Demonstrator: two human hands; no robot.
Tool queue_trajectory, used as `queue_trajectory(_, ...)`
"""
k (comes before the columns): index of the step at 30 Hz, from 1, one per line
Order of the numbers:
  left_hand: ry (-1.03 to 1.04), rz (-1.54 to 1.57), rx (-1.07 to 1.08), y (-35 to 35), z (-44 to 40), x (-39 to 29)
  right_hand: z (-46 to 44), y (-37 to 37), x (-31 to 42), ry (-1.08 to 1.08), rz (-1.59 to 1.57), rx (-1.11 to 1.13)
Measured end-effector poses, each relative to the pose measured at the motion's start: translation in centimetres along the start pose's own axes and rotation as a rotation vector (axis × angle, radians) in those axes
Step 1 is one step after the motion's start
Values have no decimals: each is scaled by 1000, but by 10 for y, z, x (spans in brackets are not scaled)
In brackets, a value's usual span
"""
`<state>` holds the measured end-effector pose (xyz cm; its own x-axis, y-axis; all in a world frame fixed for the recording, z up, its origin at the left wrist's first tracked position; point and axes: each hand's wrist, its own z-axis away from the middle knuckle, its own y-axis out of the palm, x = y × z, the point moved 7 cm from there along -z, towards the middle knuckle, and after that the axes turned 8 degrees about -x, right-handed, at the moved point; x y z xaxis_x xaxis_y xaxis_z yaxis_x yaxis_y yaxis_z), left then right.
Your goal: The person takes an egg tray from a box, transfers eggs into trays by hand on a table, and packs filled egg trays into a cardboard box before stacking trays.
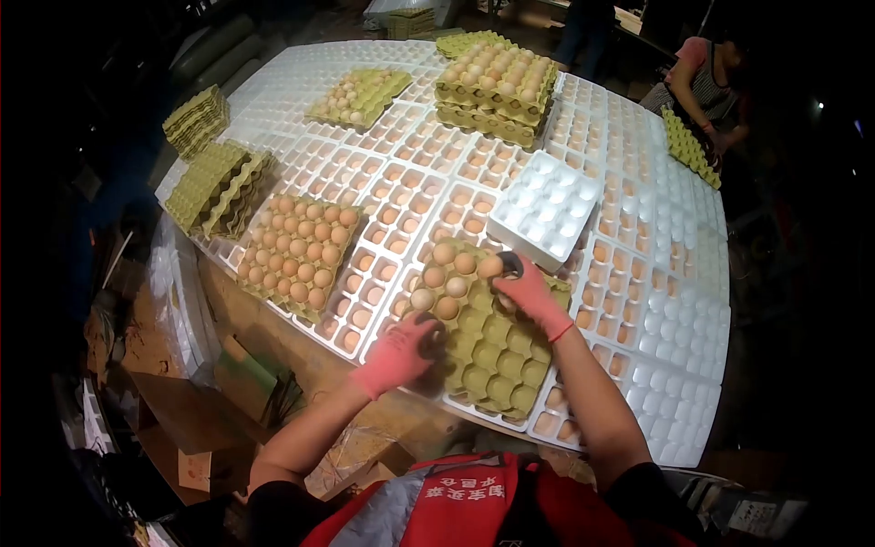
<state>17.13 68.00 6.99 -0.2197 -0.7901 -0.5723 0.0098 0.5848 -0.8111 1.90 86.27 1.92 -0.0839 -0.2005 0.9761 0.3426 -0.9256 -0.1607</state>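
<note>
Directly in front of me lies a yellow-green pulp egg tray (497, 356), with several brown eggs (440, 278) in its far left part and bare cups nearer me. My right hand (527, 290), in a pink glove with dark fingertips, is closed around an egg at the tray's far edge. At the tray's left side my left hand (401, 351), gloved alike, has its fingers curled; what they hold, if anything, is hidden. Under the tray, white plastic trays (401, 196) with eggs in square cells cover the table.
A full pulp tray (301, 251) lies left, near stacked empty trays (214, 187). Stacked egg trays (497, 91) stand at the back, another partly filled tray (358, 98) to their left. White foam trays (547, 208) sit beyond my right hand. A person (706, 87) handles a tray at far right.
</note>
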Motion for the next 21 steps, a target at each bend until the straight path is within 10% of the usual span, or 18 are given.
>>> queue_trajectory(1,223,-363,30,26,3,11,-16,-3,-14,-17,-254,55)
queue_trajectory(4,433,-506,141,40,-8,8,-17,9,48,-64,431,-48)
queue_trajectory(8,-275,580,-46,9,0,56,-41,75,36,-744,1471,207)
queue_trajectory(10,-720,1204,155,3,5,57,-43,79,38,-886,1424,247)
queue_trajectory(13,24,208,-30,-3,-43,16,-45,58,38,-942,1337,138)
queue_trajectory(15,191,-432,29,17,-60,-7,-29,9,50,-541,769,-73)
queue_trajectory(21,248,-451,27,28,-64,1,26,-214,-26,-97,-177,-509)
